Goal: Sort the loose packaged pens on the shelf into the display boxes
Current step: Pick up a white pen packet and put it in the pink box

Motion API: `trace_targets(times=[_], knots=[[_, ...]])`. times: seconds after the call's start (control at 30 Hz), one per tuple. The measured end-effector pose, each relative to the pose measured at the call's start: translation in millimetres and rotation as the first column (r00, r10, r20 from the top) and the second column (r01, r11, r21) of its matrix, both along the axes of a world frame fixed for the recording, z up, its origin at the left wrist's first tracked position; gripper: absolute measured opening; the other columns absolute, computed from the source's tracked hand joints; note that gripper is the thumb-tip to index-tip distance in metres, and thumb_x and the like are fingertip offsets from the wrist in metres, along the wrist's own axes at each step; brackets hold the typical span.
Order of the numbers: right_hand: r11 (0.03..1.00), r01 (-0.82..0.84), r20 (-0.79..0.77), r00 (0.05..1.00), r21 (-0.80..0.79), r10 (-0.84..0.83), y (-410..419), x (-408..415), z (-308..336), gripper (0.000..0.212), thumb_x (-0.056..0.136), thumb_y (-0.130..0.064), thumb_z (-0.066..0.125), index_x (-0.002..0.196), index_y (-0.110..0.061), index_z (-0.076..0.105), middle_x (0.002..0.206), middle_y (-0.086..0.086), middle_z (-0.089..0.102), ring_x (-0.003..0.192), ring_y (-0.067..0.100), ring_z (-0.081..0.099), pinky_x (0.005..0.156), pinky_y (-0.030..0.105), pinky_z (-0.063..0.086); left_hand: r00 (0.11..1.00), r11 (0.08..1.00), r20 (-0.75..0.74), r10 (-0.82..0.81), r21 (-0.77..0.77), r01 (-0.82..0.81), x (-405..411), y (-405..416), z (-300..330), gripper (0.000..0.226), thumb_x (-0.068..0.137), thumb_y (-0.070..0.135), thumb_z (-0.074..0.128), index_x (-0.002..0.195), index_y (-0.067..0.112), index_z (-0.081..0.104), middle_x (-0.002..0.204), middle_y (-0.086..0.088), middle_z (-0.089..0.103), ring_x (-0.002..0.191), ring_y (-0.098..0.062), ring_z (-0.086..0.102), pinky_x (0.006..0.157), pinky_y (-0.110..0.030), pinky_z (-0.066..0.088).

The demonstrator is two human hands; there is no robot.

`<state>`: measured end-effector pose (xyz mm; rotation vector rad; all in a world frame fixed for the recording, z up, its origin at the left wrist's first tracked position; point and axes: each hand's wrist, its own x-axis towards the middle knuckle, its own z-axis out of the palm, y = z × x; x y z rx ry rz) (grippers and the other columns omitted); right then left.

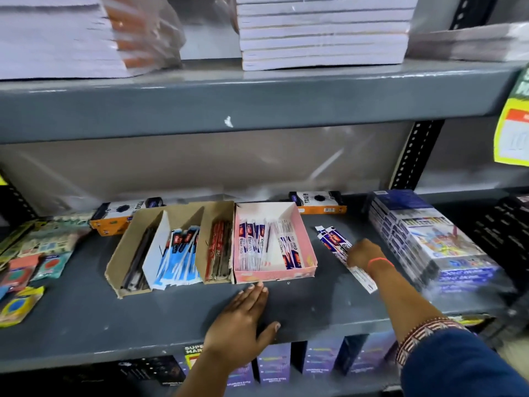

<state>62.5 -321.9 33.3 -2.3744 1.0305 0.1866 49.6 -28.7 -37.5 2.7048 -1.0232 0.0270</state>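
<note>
A small pile of loose packaged pens (333, 239) in blue and white wrappers lies on the grey shelf (86, 310), right of a pink display box (310, 253) holding matching pens. My right hand (363, 253) rests on the pile with fingers curled around the packs. Left of the pink box stands a brown cardboard box (120, 253) with dividers, holding dark pens, light blue packs (180, 253) and red pens (219, 247). My left hand (243, 316) lies flat and open on the shelf, its fingertips touching the pink box's front edge.
A wrapped stack of blue boxes (423, 239) stands right of the pens. Two orange and black boxes (317, 202) sit at the back. Packaged items (34, 253) lie at the left. Notebook stacks (323, 32) fill the shelf above.
</note>
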Motion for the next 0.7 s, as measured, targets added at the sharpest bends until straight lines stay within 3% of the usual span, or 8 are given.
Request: trace_targets(times=[0.13,0.2,0.27,0.33,0.37,0.43,0.53,0.7], knots=[[0.999,-0.02,0.009,1.0,0.036,0.02,-5,-2,1,0.029,0.073,-0.003,0.063,0.101,0.005,0.066,0.106,0.021,0.069,0.098,0.03,0.066,0.071,0.025,0.043,1.0,1.0,-0.018,-0.002,0.02,0.002,1,1,-1,0.074,0.088,0.066,0.023,0.146,0.027,0.0,0.156,0.009,-0.005,0.141,-0.007,-0.008,0.109,-0.019,-0.012],[0.994,-0.003,0.076,0.997,0.107,-0.005,-5,-7,3,0.023,0.074,-0.003,0.067,0.095,0.006,0.068,0.085,0.017,0.066,0.082,0.026,0.062,0.068,0.023,0.041,1.0,0.999,-0.019,-0.005,0.032,0.005,1,0,-1,0.073,0.089,0.065,0.021,0.146,0.026,-0.001,0.156,0.009,-0.007,0.14,-0.007,-0.009,0.108,-0.019,-0.012],[0.96,0.015,0.199,0.977,0.28,-0.074,-2,-15,7,0.002,0.073,0.002,0.069,0.075,0.003,0.068,0.055,0.009,0.06,0.059,0.019,0.052,0.058,0.023,0.038,0.999,0.999,-0.037,-0.011,0.041,0.013,2,-1,0,0.074,0.089,0.066,0.02,0.146,0.026,-0.003,0.156,0.008,-0.008,0.14,-0.007,-0.01,0.109,-0.02,-0.011],[0.86,0.014,0.304,0.932,0.51,-0.196,2,-22,12,0.021,0.073,0.008,0.067,0.06,-0.007,0.06,0.032,-0.003,0.047,0.037,0.013,0.037,0.042,0.016,0.027,0.998,0.999,-0.061,-0.013,0.035,0.016,2,-1,2,0.073,0.089,0.066,0.021,0.146,0.026,-0.003,0.156,0.009,-0.007,0.14,-0.005,-0.01,0.108,-0.019,-0.009],[0.785,-0.004,0.342,0.902,0.619,-0.265,6,-26,15,0.025,0.074,0.009,0.067,0.06,-0.011,0.058,0.033,-0.005,0.048,0.035,0.009,0.033,0.039,0.014,0.024,0.998,1.0,-0.065,-0.013,0.025,0.015,2,-1,2,0.073,0.089,0.065,0.023,0.146,0.026,-0.001,0.156,0.009,-0.006,0.139,-0.004,-0.009,0.108,-0.019,-0.009],[0.618,-0.094,0.387,0.849,0.781,-0.36,18,-34,24,0.025,0.079,0.008,0.062,0.066,-0.013,0.061,0.041,-0.006,0.06,0.035,0.003,0.043,0.037,0.011,0.033,0.998,1.0,-0.061,-0.017,0.007,0.017,2,-2,2,0.072,0.09,0.063,0.026,0.147,0.026,0.002,0.155,0.01,-0.004,0.139,-0.004,-0.007,0.108,-0.018,-0.008],[0.421,-0.283,0.459,0.79,0.862,-0.407,41,-47,40,0.022,0.083,0.004,0.058,0.071,-0.014,0.063,0.052,-0.005,0.071,0.044,0.001,0.062,0.043,0.01,0.048,0.996,0.999,-0.089,-0.006,-0.039,0.003,6,-2,2,0.066,0.092,0.058,0.028,0.146,0.027,0.01,0.155,0.011,0.003,0.141,-0.005,-0.001,0.111,-0.02,-0.001],[0.358,-0.443,0.564,0.721,0.822,-0.402,76,-61,53,0.011,0.06,-0.011,0.068,0.071,-0.012,0.066,0.058,-0.002,0.073,0.05,0.003,0.064,0.047,0.011,0.049,0.996,0.997,-0.085,-0.001,-0.077,-0.005,12,0,1,0.058,0.093,0.054,0.03,0.145,0.029,0.02,0.154,0.014,0.013,0.14,-0.004,0.008,0.111,-0.02,0.011]])
